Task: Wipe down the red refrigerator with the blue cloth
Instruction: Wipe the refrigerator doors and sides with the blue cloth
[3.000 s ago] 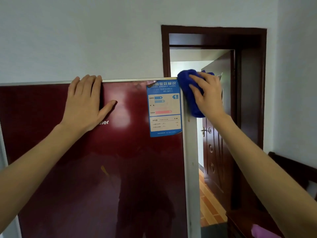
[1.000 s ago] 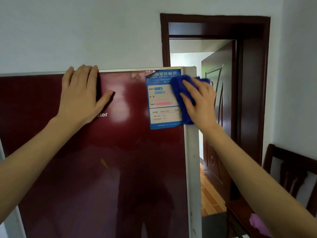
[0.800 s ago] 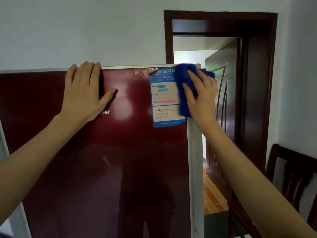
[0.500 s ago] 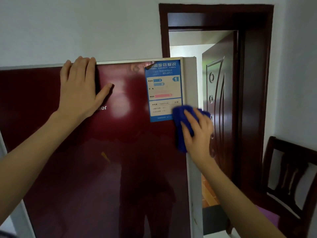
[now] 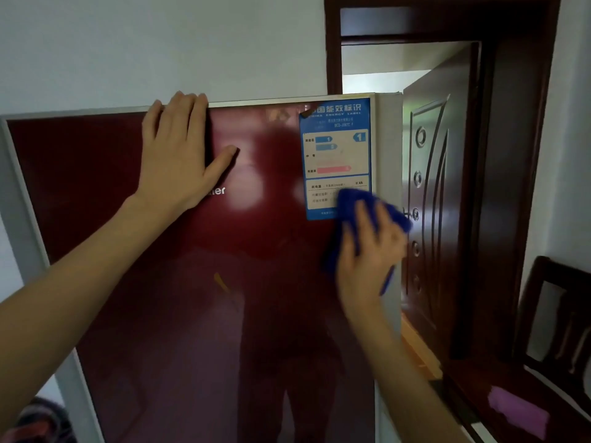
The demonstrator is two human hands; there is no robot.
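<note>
The person's left hand (image 5: 174,155) is lying flat on the glossy front of the red refrigerator (image 5: 153,314), close to its top edge. Its fingers (image 5: 188,113) are lying straight and together, their tips reaching the top edge, while the thumb is pointing off to the right. It is holding nothing, and its palm is covering the start of the white brand lettering.

The right hand (image 5: 367,260) is pressing the blue cloth (image 5: 351,203) against the refrigerator's right edge, in the upper part of the door. Its fingers (image 5: 361,219) are lying stretched upward over the cloth, slightly apart, and blur is softening their outline. The thumb is not showing. The cloth is sticking out above the fingertips, where it is overlapping the lower right corner of the blue energy label (image 5: 335,148), and a strip of it is showing below the hand, beside the wrist. The label is sitting in the refrigerator's top right corner.

A dim reflection of the person is showing in the red door. A dark wooden door (image 5: 438,187) is standing open in its frame just right of the refrigerator. A dark wooden chair (image 5: 543,298) is standing farther right, with a purple thing (image 5: 515,410) lying on its seat.
</note>
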